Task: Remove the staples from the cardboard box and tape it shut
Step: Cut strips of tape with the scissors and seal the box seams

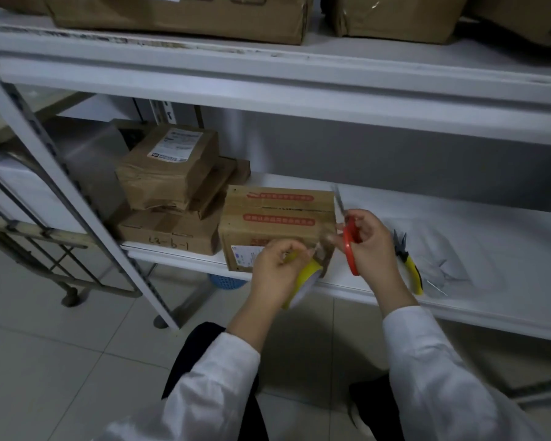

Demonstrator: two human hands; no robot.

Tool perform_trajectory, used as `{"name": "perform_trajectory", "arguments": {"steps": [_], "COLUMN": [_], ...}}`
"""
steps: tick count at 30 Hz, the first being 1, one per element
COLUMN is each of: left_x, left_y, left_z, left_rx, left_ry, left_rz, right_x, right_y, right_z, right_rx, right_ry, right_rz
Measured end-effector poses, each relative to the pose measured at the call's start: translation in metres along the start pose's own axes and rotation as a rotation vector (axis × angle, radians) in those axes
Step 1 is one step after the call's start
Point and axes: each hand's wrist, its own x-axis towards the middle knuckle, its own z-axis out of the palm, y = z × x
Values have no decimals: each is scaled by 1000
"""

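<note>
A small cardboard box [277, 218] with red printed bands on its top stands at the front edge of the lower white shelf [458, 300]. My left hand [277, 272] grips a yellow roll of clear tape [306, 281] in front of the box, and a strip of tape stretches from the roll to the box's right front corner. My right hand [371, 240] grips red-handled scissors [350, 246], their blades pointing up beside the box's right edge. Whether the blades touch the tape is unclear.
Yellow-handled pliers [411, 265] lie on the shelf just right of my right hand, on a crumpled plastic bag [439, 259]. Several taped brown parcels [172, 186] are stacked left of the box. An upper shelf [268, 87] holds large cartons. A cart [45, 249] stands at left.
</note>
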Motion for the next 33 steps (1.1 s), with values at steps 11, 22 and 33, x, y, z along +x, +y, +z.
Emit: {"name": "perform_trajectory", "arguments": {"steps": [11, 22, 33], "left_x": [-12, -19, -8], "left_y": [23, 31, 34], "left_z": [12, 11, 19], "left_rx": [-226, -58, 24], "left_ry": [34, -162, -128], "left_rz": [-241, -240, -431], "right_x": [-8, -13, -17], "right_y": [-42, -52, -47], "right_z": [-9, -12, 4], "right_rx": [-74, -131, -139], "right_ry": [-292, -231, -149], "right_rz": [98, 14, -26]}}
